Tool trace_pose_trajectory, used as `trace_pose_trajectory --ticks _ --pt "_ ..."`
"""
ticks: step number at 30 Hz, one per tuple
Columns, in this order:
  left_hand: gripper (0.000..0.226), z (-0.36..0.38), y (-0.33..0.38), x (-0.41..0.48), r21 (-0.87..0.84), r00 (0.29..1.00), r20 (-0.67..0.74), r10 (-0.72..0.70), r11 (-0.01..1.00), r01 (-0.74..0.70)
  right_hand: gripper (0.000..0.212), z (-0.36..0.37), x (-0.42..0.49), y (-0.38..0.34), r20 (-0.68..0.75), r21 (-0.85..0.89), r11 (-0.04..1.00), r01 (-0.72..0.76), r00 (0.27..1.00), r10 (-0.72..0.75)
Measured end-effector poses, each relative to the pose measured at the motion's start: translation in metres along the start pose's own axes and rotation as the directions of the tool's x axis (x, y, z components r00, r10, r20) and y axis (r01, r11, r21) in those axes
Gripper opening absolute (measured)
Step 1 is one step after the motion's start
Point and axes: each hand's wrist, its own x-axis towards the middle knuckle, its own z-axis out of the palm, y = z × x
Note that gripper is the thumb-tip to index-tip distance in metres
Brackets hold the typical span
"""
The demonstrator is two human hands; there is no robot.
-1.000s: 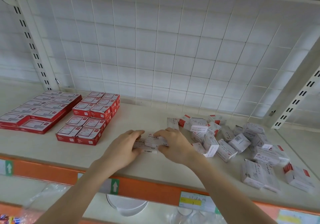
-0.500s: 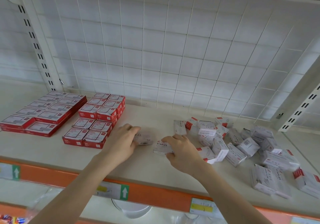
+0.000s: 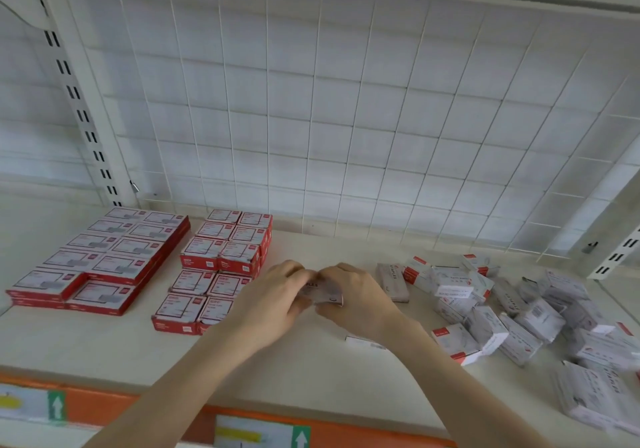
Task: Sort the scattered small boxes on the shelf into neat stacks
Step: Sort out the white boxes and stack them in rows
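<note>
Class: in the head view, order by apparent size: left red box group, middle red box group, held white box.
1. left red box group
2. middle red box group
3. white box, partly hidden between left hand and right hand

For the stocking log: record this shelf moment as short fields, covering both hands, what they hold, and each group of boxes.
left hand: grips small white boxes from the left
right hand: grips the same boxes from the right
held count: unclear
loose pile: white boxes jumbled on the right of the shelf
large red boxes: neat rows, far left
small red boxes: neat block beside the left hand
backing: wire grid
</note>
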Motion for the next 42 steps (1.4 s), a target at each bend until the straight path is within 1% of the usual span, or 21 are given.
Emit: trace_pose_trajectory --ticks 3,6,10,13,16,19,21,24,27,29,33,35,38,42 --pt "0.037 0.001 -0.006 0.001 0.078 0.999 0.042 0.001 0.997 -0.004 0.035 0.004 0.011 -0.001 0.022 -0.050 0.998 -0.047 0.999 0.048" --pt "0.037 0.003 -0.009 0.002 0.160 0.996 0.087 -0.025 0.987 0.011 0.039 0.007 0.022 0.002 0.055 -0.127 0.985 -0.114 0.991 0.122" --pt "0.037 0.007 -0.009 0.006 0.221 0.995 0.096 -0.029 0.975 0.007 0.043 0.012 0.030 0.007 0.071 -0.133 0.978 -0.159 0.983 0.169" --pt "0.036 0.012 -0.006 0.010 0.246 0.993 0.117 -0.017 0.969 -0.013 0.042 0.011 0.029 0.010 0.058 -0.123 0.980 -0.159 0.984 0.167" --pt "0.040 0.020 -0.004 0.017 0.248 0.986 0.169 -0.004 0.968 -0.039 0.046 0.000 0.017 0.015 0.061 -0.134 0.976 -0.173 0.981 0.183" --pt "0.041 0.025 -0.001 0.029 0.292 0.978 0.205 -0.036 0.956 -0.026 0.052 -0.013 0.000 0.017 0.113 -0.133 0.971 -0.197 0.971 0.212" --pt "0.041 0.027 0.004 0.037 0.296 0.974 0.222 -0.044 0.955 -0.025 0.052 -0.021 -0.011 0.016 0.146 -0.134 0.969 -0.206 0.963 0.225" --pt "0.038 0.027 0.013 0.047 0.269 0.960 0.279 -0.024 0.962 -0.054 0.049 -0.027 -0.023 0.013 0.216 -0.168 0.971 -0.170 0.955 0.205" --pt "0.030 0.029 0.014 0.056 0.277 0.948 0.315 -0.031 0.959 -0.061 0.053 -0.025 -0.029 0.013 0.271 -0.221 0.966 -0.131 0.944 0.190" --pt "0.029 0.029 0.010 0.061 0.310 0.949 0.312 -0.033 0.948 -0.069 0.054 -0.022 -0.029 0.014 0.270 -0.223 0.967 -0.123 0.945 0.183" --pt "0.037 0.026 -0.001 0.071 0.330 0.953 0.296 -0.060 0.943 -0.043 0.052 -0.017 -0.020 0.017 0.230 -0.188 0.972 -0.140 0.956 0.182" --pt "0.040 0.027 -0.008 0.073 0.327 0.963 0.260 -0.064 0.945 -0.026 0.047 -0.015 -0.011 0.017 0.212 -0.204 0.968 -0.146 0.959 0.189" --pt "0.042 0.029 -0.010 0.067 0.317 0.967 0.229 -0.116 0.948 0.038 0.040 -0.011 0.001 0.019 0.170 -0.241 0.956 -0.167 0.963 0.211" --pt "0.048 0.032 -0.001 0.047 0.363 0.959 0.243 -0.149 0.930 0.052 0.039 -0.008 0.004 0.024 0.135 -0.267 0.947 -0.179 0.966 0.221"
